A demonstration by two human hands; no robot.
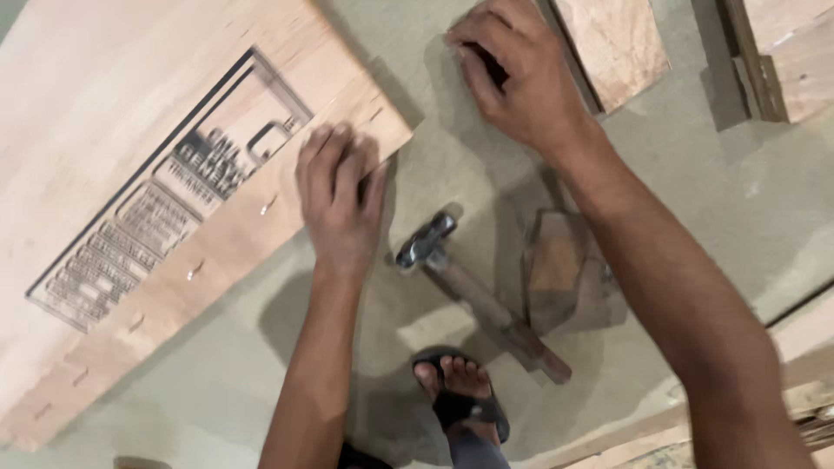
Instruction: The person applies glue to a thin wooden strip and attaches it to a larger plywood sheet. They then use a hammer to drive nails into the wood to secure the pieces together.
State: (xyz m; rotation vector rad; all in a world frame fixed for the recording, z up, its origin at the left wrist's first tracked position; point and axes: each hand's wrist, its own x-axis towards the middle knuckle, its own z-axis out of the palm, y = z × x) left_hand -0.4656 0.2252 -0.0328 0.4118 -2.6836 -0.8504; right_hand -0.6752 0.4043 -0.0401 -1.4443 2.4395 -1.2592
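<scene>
The left hand (339,195) lies flat, fingers relaxed, on the corner of a pale plywood panel (130,156) with a dark printed stamp and small staples along its edge. The right hand (512,78) curls loosely against the grey floor (695,200). Between them lies a wooden-handled hammer (478,291) beside a sandalled foot (460,391).

Large plywood panel (130,174) filled the left and upper left of the frame, lying on the floor (712,200). Left hand (339,204) rested on the panel's lower right edge, centre of frame. Right hand (517,74) sat at upper centre on the floor, well apart from the panel. Hammer (478,295) lay on the floor below and between the hands, head toward the left hand. Sandalled foot (460,391) at bottom centre, just beside the handle's end. Small board (617,43) lay right of the right hand, top edge.
</scene>
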